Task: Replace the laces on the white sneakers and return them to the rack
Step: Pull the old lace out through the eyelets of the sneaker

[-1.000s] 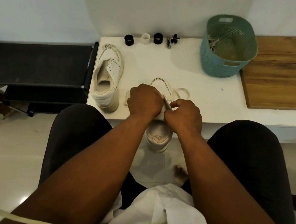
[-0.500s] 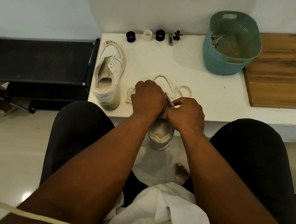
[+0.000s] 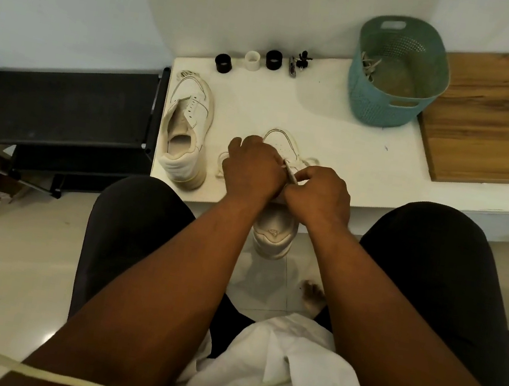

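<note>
I sit facing the white bench [image 3: 337, 146] with one sneaker [image 3: 274, 229] straight ahead of me, toe on the bench and heel hanging past its near edge toward my knees, so the eyelets sit right under my hands. My left hand [image 3: 252, 169] is curled over the tongue area, pressing down to steady the shoe; whether it also pinches anything I cannot tell, since its fingers are hidden. My right hand [image 3: 316, 196] is closed, thumb and fingers pinching the stiff tip of a lace [image 3: 290, 177], which pokes up between my two hands. Loose loops of lace lie on the bench either side of the shoe. I judge I am mid-threading, feeding the tip through an eyelet.

The other sneaker [image 3: 185, 138] waits at the bench's left end, toe away from me, just beside the black rack [image 3: 60, 102], handy for returning. The teal basket [image 3: 398, 78] at the back holds some laces, likely the old ones.
</note>
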Tool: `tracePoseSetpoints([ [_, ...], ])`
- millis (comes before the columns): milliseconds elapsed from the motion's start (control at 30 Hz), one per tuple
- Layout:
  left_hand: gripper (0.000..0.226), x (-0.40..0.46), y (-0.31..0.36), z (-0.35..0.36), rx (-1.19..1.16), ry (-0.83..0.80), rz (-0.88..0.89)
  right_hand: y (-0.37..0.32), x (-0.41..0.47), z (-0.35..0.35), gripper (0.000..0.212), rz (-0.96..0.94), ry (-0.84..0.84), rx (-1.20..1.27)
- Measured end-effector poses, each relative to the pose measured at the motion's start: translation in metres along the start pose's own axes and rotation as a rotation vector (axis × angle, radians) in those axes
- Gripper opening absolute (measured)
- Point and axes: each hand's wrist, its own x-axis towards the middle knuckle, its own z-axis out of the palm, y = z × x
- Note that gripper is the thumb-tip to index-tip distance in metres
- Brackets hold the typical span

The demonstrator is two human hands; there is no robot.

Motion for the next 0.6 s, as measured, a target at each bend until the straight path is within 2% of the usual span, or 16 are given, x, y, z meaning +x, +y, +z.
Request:
tracePoseSetpoints([
  [100, 0.021, -0.004, 0.006, 0.0, 0.052, 0.035, -0.007, 0.0, 0.0, -0.001, 0.029, -0.001, 0.0, 0.0],
  [167, 0.027, -0.001, 0.005, -0.003, -0.073, 0.083, -0.069, 0.001, 0.0, -0.001, 0.03, 0.0, 0.003, 0.005],
  [233, 0.032, 0.007, -0.003, -0.008, -0.256, 0.172, -0.205, 0.001, 0.001, 0.0, 0.03, -0.002, 0.001, 0.004],
  [333, 0.026, 0.014, -0.013, -0.018, -0.366, 0.249, -0.326, 0.001, 0.002, 0.001, 0.031, 0.008, 0.002, 0.002],
  [400, 0.03, 0.011, -0.012, -0.019, -0.396, 0.207, -0.299, 0.001, 0.002, 0.001, 0.032, 0.007, -0.001, -0.002],
  [467, 0.04, 0.004, -0.009, -0.014, -0.393, 0.11, -0.173, 0.001, 0.002, 0.001, 0.033, 0.001, -0.004, -0.007],
  [533, 0.033, 0.001, -0.005, -0.007, -0.269, 0.023, -0.052, 0.0, 0.001, 0.0, 0.033, -0.001, -0.003, -0.006],
  [600, 0.021, 0.002, -0.003, -0.004, -0.106, -0.038, -0.028, 0.0, 0.001, 0.001, 0.031, 0.0, -0.004, -0.003],
])
